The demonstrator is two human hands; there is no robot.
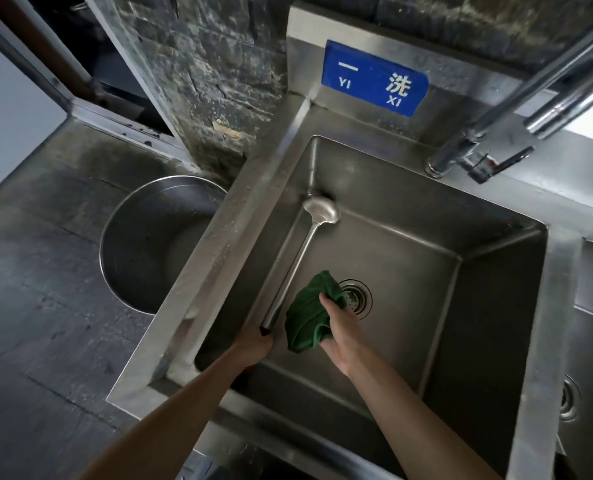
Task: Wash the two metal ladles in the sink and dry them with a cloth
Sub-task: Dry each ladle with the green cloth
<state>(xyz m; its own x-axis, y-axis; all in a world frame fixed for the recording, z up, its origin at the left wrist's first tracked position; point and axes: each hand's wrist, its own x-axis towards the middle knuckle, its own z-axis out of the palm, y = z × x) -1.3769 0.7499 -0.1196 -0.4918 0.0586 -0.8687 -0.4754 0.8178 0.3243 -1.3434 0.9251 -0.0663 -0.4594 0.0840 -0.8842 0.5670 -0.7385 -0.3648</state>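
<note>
Steel ladle (300,261): propped in sink (489,292), bowl in far corner, shaft exposed for wiping.
Left hand (253,342): grips handle end, steadying.
Right hand (340,336): clutches green cloth (309,313) beside shaft.

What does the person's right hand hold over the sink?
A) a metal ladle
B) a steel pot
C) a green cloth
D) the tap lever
C: the right hand grips the bunched green cloth above the sink, while the left hand holds the ladle by its handle end.
</note>
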